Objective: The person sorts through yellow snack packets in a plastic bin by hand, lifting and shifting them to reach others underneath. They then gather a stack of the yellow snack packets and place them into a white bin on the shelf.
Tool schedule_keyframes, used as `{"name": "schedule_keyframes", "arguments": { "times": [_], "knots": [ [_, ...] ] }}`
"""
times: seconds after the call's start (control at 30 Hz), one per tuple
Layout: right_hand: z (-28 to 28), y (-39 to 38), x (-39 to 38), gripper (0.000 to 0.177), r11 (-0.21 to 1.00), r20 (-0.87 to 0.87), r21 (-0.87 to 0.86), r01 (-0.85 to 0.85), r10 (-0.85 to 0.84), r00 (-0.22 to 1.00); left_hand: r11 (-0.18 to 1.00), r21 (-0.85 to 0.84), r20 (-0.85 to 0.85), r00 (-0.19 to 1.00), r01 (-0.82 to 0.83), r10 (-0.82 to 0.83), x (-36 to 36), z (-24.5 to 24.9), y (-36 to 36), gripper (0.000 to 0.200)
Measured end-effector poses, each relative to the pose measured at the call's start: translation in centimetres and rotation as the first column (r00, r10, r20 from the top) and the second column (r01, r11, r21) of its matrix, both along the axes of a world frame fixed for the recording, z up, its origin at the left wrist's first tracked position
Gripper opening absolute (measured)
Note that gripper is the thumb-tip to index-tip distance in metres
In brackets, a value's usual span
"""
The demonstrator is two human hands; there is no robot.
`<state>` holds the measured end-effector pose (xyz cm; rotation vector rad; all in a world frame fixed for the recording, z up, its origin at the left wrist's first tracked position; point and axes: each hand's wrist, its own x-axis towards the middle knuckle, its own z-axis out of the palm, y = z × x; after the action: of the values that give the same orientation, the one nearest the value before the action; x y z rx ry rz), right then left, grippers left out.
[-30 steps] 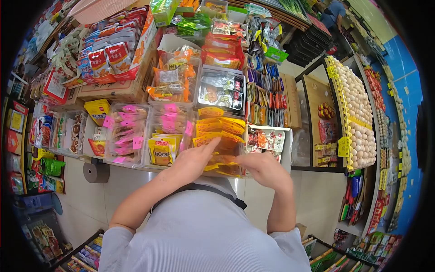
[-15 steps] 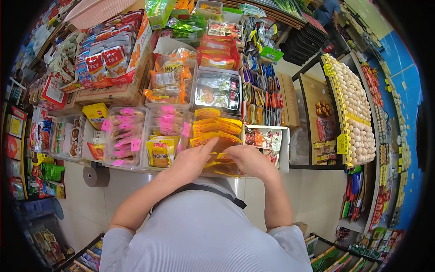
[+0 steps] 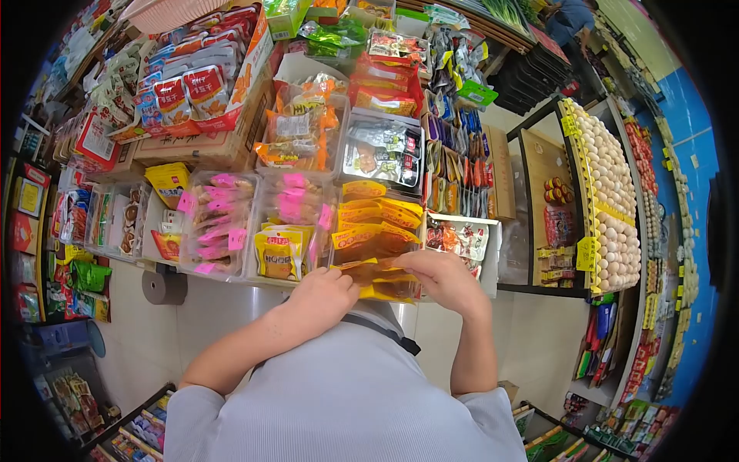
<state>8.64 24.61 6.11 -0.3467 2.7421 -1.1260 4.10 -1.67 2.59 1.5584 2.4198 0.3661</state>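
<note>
Orange-yellow snack packets [image 3: 377, 231] stand in rows in a clear bin at the centre. My left hand [image 3: 326, 296] is at the bin's front left corner, fingers bent together; what they hold, if anything, is hidden. On the right side of the bin, my right hand [image 3: 443, 279] pinches the top edge of a yellow packet [image 3: 394, 279] near the front. Left of the bin, yellow packets [image 3: 282, 252] sit in a clear tub with pink-labelled packs. White and red packets [image 3: 460, 239] lie in a white box beside my right hand.
Trays of eggs [image 3: 608, 192] stand on a rack at the right. A cardboard box [image 3: 204, 150] with red and blue packets is at the upper left. A grey roll [image 3: 164, 288] hangs below the shelf edge. A person [image 3: 568, 21] is at the far upper right.
My left hand has moved down and left, off the middle of the packets, and its fingers have drawn in. My right hand has stayed near the front right packets. The view has shifted slightly.
</note>
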Motion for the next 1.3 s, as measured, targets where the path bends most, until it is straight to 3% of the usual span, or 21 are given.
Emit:
{"name": "schedule_keyframes", "arguments": {
  "times": [0.17, 0.27, 0.33, 0.53, 0.63, 0.77, 0.87, 0.97, 1.03, 1.17, 1.3],
  "knots": [
    [0.5, -0.1, 0.7, 0.039, 0.998, -0.031, -0.067, -0.002, 0.0, 1.0, 0.989, 0.118, 0.031, 0.995, 0.087, -0.091, -0.5, -0.7, -0.5, 0.022],
    [0.6, 0.0, 0.9, 0.039, 0.994, -0.056, -0.111, -0.017, 0.011, 0.998, 0.992, 0.015, 0.116, 0.986, 0.122, -0.123, -1.1, -0.4, -0.6, 0.021],
    [0.8, 0.1, 1.0, 0.039, 0.987, -0.112, -0.15, -0.066, 0.049, 0.992, 0.995, 0.077, 0.131, 0.988, 0.07, -0.079, -1.2, -0.4, -0.8, 0.021],
    [0.7, 1.1, 1.9, 0.035, 0.976, -0.068, -0.215, -0.043, 0.028, 0.997, 0.979, 0.204, 0.108, 0.994, -0.006, -0.016, -0.9, -0.9, -0.4, 0.005],
    [1.6, 1.3, 1.6, 0.031, 0.991, 0.069, -0.136, 0.005, 0.005, 0.998, 0.978, 0.207, 0.085, 0.996, 0.0, -0.018, -0.9, -0.9, -0.3, 0.005],
    [0.6, 0.5, -0.5, 0.029, 0.998, 0.032, -0.048, -0.037, 0.039, 0.999, 0.993, 0.116, 0.1, 0.995, 0.019, -0.03, -0.9, -0.8, -0.2, 0.023],
    [-1.2, -0.4, -1.8, 0.027, 0.994, 0.037, 0.05, -0.1, 0.098, 0.994, 0.989, 0.148, 0.084, 0.996, 0.015, -0.027, -0.8, -0.9, -0.3, 0.024],
    [-1.9, -1.1, -2.4, 0.026, 0.981, 0.123, 0.124, -0.151, 0.136, 0.983, 0.964, 0.263, -0.001, 1.0, -0.023, 0.024, -0.7, -1.5, 0.0, 0.005],
    [-1.7, -1.6, -2.4, 0.024, 0.976, 0.203, 0.158, -0.151, 0.117, 0.972, 0.97, 0.241, -0.056, 0.997, -0.037, 0.053, -0.8, -1.4, 0.2, 0.006],
    [-2.3, -1.7, -2.0, 0.024, 0.996, 0.106, 0.085, -0.038, 0.029, 0.994, 0.969, 0.236, -0.172, 0.978, -0.074, 0.116, -1.2, -1.1, 0.6, 0.007],
    [-2.2, -1.9, -1.5, 0.029, 0.997, 0.051, 0.033, 0.07, -0.071, 0.996, 0.976, 0.197, -0.149, 0.981, -0.094, 0.125, -1.5, -1.3, 0.9, 0.023]
  ]
}}
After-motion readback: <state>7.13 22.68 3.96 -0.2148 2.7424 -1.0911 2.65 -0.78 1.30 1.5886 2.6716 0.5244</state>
